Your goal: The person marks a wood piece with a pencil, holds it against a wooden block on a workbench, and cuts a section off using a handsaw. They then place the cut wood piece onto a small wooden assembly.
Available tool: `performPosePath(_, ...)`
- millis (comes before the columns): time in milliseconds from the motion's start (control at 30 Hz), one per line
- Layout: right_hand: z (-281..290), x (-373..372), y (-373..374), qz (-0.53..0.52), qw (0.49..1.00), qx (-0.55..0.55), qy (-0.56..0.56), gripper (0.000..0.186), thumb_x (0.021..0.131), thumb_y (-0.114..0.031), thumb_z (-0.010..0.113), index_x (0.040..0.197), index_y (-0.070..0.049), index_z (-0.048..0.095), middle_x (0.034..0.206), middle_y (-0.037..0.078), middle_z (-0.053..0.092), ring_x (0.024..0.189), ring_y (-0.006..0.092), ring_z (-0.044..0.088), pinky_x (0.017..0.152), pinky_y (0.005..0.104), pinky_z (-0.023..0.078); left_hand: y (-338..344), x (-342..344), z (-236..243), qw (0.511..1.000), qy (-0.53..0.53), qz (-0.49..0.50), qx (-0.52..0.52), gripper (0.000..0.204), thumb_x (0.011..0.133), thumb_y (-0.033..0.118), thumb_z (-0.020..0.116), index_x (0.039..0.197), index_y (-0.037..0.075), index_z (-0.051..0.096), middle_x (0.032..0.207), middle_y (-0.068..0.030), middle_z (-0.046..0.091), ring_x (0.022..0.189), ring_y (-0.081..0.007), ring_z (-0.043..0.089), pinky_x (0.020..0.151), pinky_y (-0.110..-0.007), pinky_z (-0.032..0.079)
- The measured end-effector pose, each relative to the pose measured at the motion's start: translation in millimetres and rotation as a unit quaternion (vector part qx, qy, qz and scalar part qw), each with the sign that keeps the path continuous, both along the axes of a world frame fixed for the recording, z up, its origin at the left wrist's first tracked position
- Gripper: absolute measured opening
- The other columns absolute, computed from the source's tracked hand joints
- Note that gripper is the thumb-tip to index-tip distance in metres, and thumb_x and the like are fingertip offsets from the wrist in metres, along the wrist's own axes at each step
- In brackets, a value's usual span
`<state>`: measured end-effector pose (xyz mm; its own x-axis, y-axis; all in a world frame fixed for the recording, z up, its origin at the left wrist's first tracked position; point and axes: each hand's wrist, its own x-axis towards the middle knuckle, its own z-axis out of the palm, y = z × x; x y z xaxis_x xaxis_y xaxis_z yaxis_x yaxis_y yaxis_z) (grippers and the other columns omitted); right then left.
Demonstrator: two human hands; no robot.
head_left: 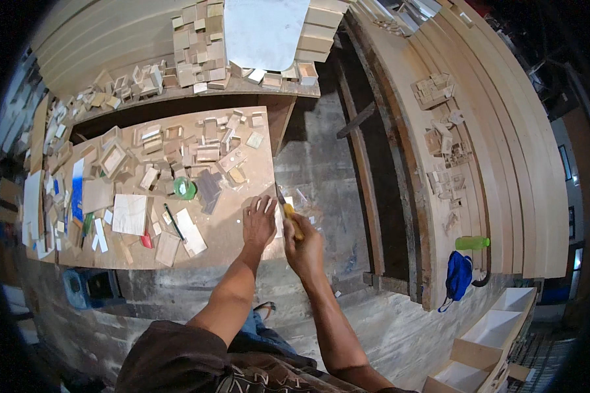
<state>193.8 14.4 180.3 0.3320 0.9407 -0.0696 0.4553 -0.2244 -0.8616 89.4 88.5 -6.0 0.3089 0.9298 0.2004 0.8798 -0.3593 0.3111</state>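
My right hand [305, 250] is closed round the yellow handle of a cutter knife [293, 223], just off the right edge of the plywood worktable [246, 252]. The knife's thin blade points away from me, along that edge. My left hand [259, 223] lies on the table's right side, fingers stretched forward and pressed down, close beside the blade. Between the two hands shows a narrow pale piece [279, 221], partly hidden by them. Left of my left hand lie a light wood strip [191, 232], a dark pencil or pen [174, 221] and a green tape roll [185, 188].
Small wooden boxes [115, 159] and offcuts crowd the table's left and far side. More blocks fill a shelf [242, 85] behind. At right, a long bench of stacked boards [505, 164] carries wooden pieces, a green bottle [472, 243] and a blue pouch [459, 275]. A blue stool [88, 288] stands below.
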Motion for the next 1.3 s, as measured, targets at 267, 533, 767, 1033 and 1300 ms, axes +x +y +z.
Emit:
performPosePath(267, 27, -13, -47, -0.004, 1.0, -0.001, 0.025, 0.032, 0.099, -0.017, 0.066, 0.124, 0.004, 0.064, 0.101, 0.03, 0.072, 0.094, 0.0363, 0.073, 0.077, 0.0405, 0.057, 1, -11, 2, 1.0, 0.006, 0.015, 0.001, 0.046, 0.089, 0.02, 0.064, 0.136, 0.018, 0.063, 0.138, -0.0017, 0.054, 0.136, -0.0226, 0.042, 0.101, -0.043, 0.039)
performPosePath(533, 20, -13, -38, -0.008, 0.999, -0.041, 0.031, 0.039, 0.101, -0.022, 0.066, 0.126, 0.008, 0.063, 0.099, 0.025, 0.074, 0.092, 0.0216, 0.071, 0.078, 0.0349, 0.055, -3, -4, -2, 1.0, -0.014, -0.001, -0.004, 0.048, 0.09, 0.019, 0.063, 0.138, 0.014, 0.06, 0.14, -0.0042, 0.054, 0.135, -0.0262, 0.044, 0.103, -0.045, 0.038)
performPosePath(767, 10, 1, -50, 0.034, 0.996, -0.015, 0.08, 0.055, 0.102, -0.032, 0.064, 0.141, 0.005, 0.054, 0.124, 0.027, 0.068, 0.115, 0.0269, 0.065, 0.096, 0.0369, 0.051, 5, 5, 0, 1.0, -0.011, 0.002, 0.028, 0.049, 0.087, 0.011, 0.064, 0.135, 0.009, 0.06, 0.139, -0.0063, 0.056, 0.135, -0.0274, 0.045, 0.104, -0.048, 0.037)
performPosePath(1033, 13, -10, -46, 0.027, 0.994, -0.033, 0.1, 0.056, 0.102, -0.032, 0.066, 0.141, 0.006, 0.053, 0.127, 0.027, 0.066, 0.119, 0.0267, 0.064, 0.099, 0.0367, 0.05, 6, 7, -8, 0.999, -0.039, 0.009, 0.012, 0.054, 0.083, 0.011, 0.066, 0.136, 0.011, 0.058, 0.137, -0.0046, 0.055, 0.135, -0.024, 0.045, 0.105, -0.044, 0.036)
performPosePath(1300, 62, -25, -51, 0.011, 0.997, -0.051, 0.057, 0.039, 0.102, -0.019, 0.064, 0.132, 0.006, 0.059, 0.107, 0.026, 0.073, 0.101, 0.0229, 0.07, 0.087, 0.0354, 0.055, 9, -6, -16, 1.0, -0.017, 0.011, -0.02, 0.056, 0.084, 0.014, 0.063, 0.139, 0.014, 0.058, 0.141, -0.0034, 0.053, 0.136, -0.0228, 0.044, 0.105, -0.044, 0.036)
